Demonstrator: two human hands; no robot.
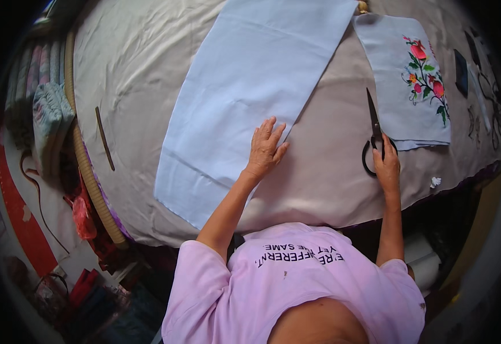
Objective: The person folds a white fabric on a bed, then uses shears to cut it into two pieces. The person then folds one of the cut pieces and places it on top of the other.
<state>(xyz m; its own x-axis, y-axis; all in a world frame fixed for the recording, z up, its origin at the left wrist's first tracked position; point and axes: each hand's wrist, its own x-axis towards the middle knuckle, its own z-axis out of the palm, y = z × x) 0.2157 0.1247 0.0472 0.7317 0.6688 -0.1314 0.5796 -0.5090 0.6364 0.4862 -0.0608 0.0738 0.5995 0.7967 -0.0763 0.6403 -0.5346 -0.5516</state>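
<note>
A long piece of pale blue fabric lies spread over the cloth-covered table. My left hand rests palm down on its right edge, fingers slightly spread and holding nothing. To the right, my right hand grips the black handles of a pair of fabric scissors. Their blades look closed together and point away from me. Just right of the blades sits a folded pale cloth, embroidered with red flowers and green leaves.
A thin dark stick lies at the left of the table. At the right are a dark flat object, a crumpled white scrap and several blurred tools. Folded textiles are stacked beyond the left rim, near a red plastic bag.
</note>
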